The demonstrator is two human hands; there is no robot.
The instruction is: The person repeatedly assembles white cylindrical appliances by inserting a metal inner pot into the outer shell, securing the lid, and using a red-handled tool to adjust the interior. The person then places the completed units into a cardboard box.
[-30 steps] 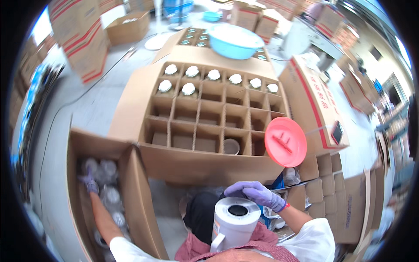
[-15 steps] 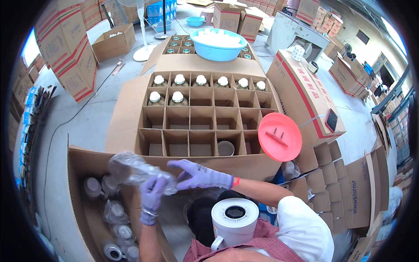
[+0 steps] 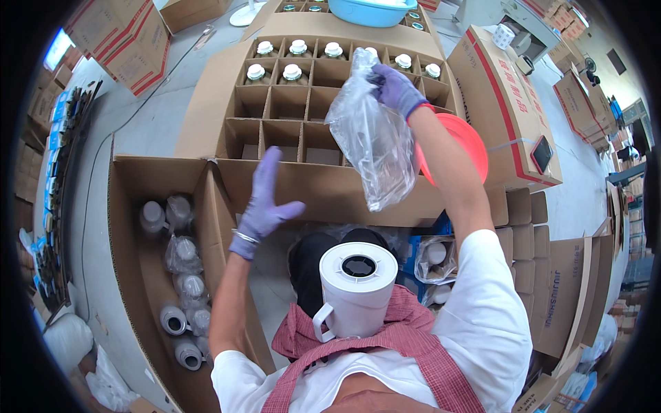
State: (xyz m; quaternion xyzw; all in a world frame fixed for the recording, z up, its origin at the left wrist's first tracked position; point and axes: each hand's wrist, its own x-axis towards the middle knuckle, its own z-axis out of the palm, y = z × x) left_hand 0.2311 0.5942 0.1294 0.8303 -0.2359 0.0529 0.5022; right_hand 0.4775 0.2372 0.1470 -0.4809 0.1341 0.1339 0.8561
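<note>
My right hand is closed on the top of a clear plastic bag, which hangs limp over the front of a divided carton. My left hand is held in front of that carton, thumb and fingers apart, with nothing in it. On my lap stands a white jug body with a side handle and a round dark opening in its upper face. Several silvery bottles with white tops fill the carton's far cells; the bag covers part of them.
To my left, an open carton contains several bagged grey-white jugs. A coral-red round dish lies at the divided carton's right corner, partly behind my forearm. A closed carton carries a phone. A blue basin is beyond.
My right hand has lifted the plastic bag up and to the right. My left hand has let go of it and opened. The whole view has shifted, showing more of my lap.
</note>
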